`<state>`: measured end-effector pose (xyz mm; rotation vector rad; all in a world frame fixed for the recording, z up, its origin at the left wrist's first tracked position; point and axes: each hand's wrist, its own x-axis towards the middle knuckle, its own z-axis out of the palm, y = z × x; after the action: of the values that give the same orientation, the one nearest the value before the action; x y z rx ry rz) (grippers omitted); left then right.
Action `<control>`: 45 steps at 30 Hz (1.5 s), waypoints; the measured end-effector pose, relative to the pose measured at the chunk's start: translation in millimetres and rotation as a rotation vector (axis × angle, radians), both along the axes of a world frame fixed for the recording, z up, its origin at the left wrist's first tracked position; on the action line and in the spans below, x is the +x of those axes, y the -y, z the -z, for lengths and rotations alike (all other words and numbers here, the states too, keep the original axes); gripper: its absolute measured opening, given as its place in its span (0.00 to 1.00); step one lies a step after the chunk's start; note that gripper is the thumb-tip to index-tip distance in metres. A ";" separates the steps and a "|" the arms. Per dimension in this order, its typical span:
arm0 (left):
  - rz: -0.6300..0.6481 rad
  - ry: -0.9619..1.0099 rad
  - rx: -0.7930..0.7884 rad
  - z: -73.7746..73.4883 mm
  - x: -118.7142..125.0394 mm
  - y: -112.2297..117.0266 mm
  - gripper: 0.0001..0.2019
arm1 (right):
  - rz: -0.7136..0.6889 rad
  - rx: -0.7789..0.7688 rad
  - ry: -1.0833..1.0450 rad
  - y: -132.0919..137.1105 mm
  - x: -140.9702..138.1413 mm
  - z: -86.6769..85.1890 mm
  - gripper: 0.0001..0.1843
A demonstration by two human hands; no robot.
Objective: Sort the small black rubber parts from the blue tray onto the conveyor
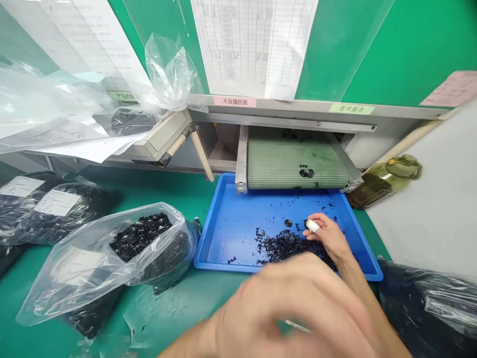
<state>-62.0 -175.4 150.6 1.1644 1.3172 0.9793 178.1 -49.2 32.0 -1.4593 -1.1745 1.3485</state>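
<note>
My right hand [326, 236] reaches into a blue plastic tray [231, 233] and rests just over a heap of small black pieces [290, 247], with a white finger cot on one finger. Nothing shows held in it. My left hand [294, 313] is blurred by motion in front of the tray's near edge, and a small pale object shows among its fingers. A round black disc [288, 223] lies on the tray floor, with loose black bits scattered around it. A green mesh conveyor belt [294, 164] ends above the tray and carries a few round black parts [306, 173].
A clear plastic bag of round black parts [139, 236] sits left of the tray, with labelled black-filled bags [55, 209] beyond it. A dark bag [428, 308] lies at the lower right. An olive-green bottle [387, 181] stands behind the tray's right corner.
</note>
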 end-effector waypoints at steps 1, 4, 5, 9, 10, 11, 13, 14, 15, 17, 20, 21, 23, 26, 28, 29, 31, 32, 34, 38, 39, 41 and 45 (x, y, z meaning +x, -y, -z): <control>0.070 0.041 0.028 4.1 4.0 -12.4 0.11 | -0.013 -0.038 -0.080 9.9 -6.1 -2.9 0.18; 0.162 0.176 0.041 42.7 15.9 -34.4 0.15 | -0.069 -0.020 -0.052 36.9 -26.0 -5.1 0.15; 0.153 0.174 0.009 60.4 19.1 -36.8 0.16 | -0.068 0.010 -0.014 44.9 -33.6 -4.1 0.14; 0.212 0.163 -0.065 115.3 24.9 -34.8 0.17 | -0.062 0.044 -0.067 71.1 -63.9 5.2 0.10; 0.231 0.167 -0.062 121.0 24.5 -34.1 0.16 | -0.072 0.036 -0.107 75.8 -69.0 7.8 0.09; 0.247 0.165 -0.051 123.8 23.5 -34.0 0.16 | -0.090 0.029 -0.128 79.6 -72.4 9.8 0.09; 0.277 0.116 -0.023 123.4 20.0 -35.7 0.15 | -0.149 0.026 -0.080 84.3 -74.0 9.8 0.08; 0.293 0.067 -0.009 121.7 17.7 -37.4 0.15 | -0.196 0.041 -0.004 85.3 -72.6 7.1 0.08; 0.312 0.007 0.006 119.8 15.1 -39.5 0.15 | -0.257 0.076 0.100 85.3 -70.3 2.4 0.09; 0.369 -0.106 0.029 116.3 9.4 -44.1 0.15 | -0.402 0.181 0.339 83.2 -64.7 -11.4 0.12; 0.486 -0.153 0.031 114.1 0.8 -50.7 0.16 | -0.600 0.276 0.572 75.8 -58.1 -31.5 0.15; 0.508 -0.144 0.015 114.5 -1.5 -52.4 0.16 | -0.636 0.280 0.602 72.9 -57.0 -34.8 0.16; 0.523 -0.080 -0.039 117.0 -4.4 -54.6 0.18 | -0.651 0.292 0.622 67.3 -56.4 -34.0 0.17; 0.513 0.140 -0.162 123.2 -2.7 -56.3 0.19 | -0.586 0.267 0.525 60.8 -60.5 -18.4 0.12; 0.478 0.270 -0.215 126.9 1.0 -58.2 0.20 | -0.497 0.194 0.384 56.6 -64.7 -5.8 0.08; 0.452 0.301 -0.225 128.3 2.8 -59.8 0.21 | -0.461 0.152 0.314 53.6 -65.9 -0.5 0.10; 0.387 0.302 -0.235 130.7 5.5 -64.7 0.21 | -0.451 0.104 0.243 43.1 -64.1 6.5 0.11; 0.359 0.292 -0.240 131.7 6.2 -67.7 0.21 | -0.464 0.110 0.287 34.7 -60.6 8.4 0.11; 0.311 0.287 -0.245 133.8 6.1 -73.8 0.21 | -0.467 0.162 0.513 11.3 -50.1 10.6 0.14; 0.233 0.377 -0.206 137.1 3.9 -81.7 0.19 | -0.333 0.207 0.886 -48.0 -33.8 21.3 0.24; 0.225 0.407 -0.207 137.3 3.2 -82.4 0.20 | -0.325 0.194 0.895 -60.7 -33.7 26.3 0.25; 0.224 0.476 -0.219 136.9 1.7 -82.8 0.20 | -0.331 0.167 0.909 -78.5 -37.3 37.1 0.24; 0.171 0.678 -0.255 134.0 -4.0 -84.9 0.18 | -0.315 0.151 0.881 -83.6 -45.4 47.1 0.20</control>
<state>-66.0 -90.5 16.6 0.6464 0.7537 0.9324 132.7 34.5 -15.1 -1.8692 -2.0767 0.7517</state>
